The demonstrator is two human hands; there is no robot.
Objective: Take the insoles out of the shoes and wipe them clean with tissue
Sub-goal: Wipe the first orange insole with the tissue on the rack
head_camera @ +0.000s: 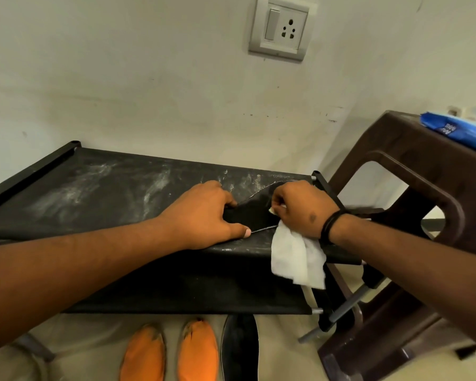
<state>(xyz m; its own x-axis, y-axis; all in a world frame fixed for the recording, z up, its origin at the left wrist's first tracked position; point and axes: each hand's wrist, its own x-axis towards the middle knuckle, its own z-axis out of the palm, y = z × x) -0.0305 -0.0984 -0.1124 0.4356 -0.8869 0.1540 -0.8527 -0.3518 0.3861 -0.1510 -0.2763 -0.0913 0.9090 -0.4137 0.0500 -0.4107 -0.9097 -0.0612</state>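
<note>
A black insole point(254, 211) lies on the dusty black top of the shoe rack point(99, 193), near its right end. My left hand point(206, 213) holds the insole down at its near end, thumb at one edge and fingers curled at the other. My right hand point(300, 207) grips a white tissue point(296, 257) and presses part of it on the insole's right side; the rest of the tissue hangs down over the rack's front edge. On the floor below stand two orange shoes point(144, 353) point(198, 350) and a black shoe point(239, 347).
A brown plastic stool point(429, 188) stands right of the rack, with a blue tissue pack point(456, 127) on top. A wall with a switch and socket plate point(282, 27) rises behind the rack. A lower rack shelf point(190, 290) sits under my arms.
</note>
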